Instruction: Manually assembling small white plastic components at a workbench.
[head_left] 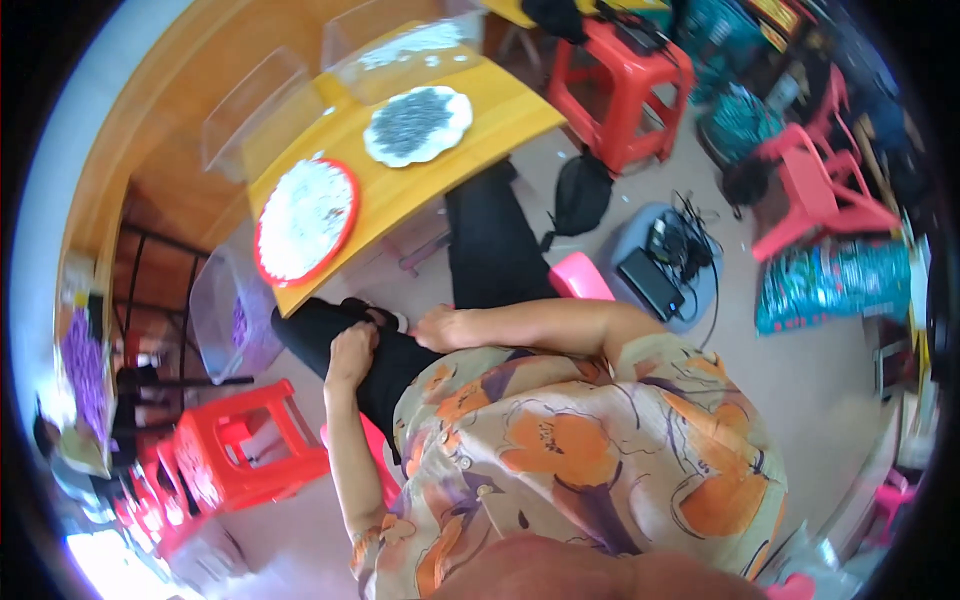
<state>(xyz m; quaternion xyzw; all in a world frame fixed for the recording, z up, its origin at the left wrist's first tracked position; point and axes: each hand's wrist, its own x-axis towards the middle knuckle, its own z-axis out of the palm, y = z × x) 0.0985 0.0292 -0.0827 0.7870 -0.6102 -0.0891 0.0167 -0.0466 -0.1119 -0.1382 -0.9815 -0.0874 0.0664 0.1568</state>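
Observation:
I sit with both hands low over my lap, against black trousers (390, 375). My left hand (353, 352) lies on the left thigh, its fingers curled under; anything inside them is hidden. Close by on its right, my right hand (438, 329) rests at the inner thigh, most of its fingers out of sight. Beyond the knees is a yellow wooden table (395, 205). On it lie a red-rimmed round tray (350, 215) heaped with small white pieces and a white scalloped plate (463, 103) of grey pieces. Neither hand touches these.
Clear plastic bins (345, 62) stand at the table's far side; another bin (215, 310) with purple pieces sits left. Red stools (250, 450) stand left and another stool (620, 95) far right. A blue-grey stool (625, 240) carries cables and a black box. A teal sack (835, 285) lies right.

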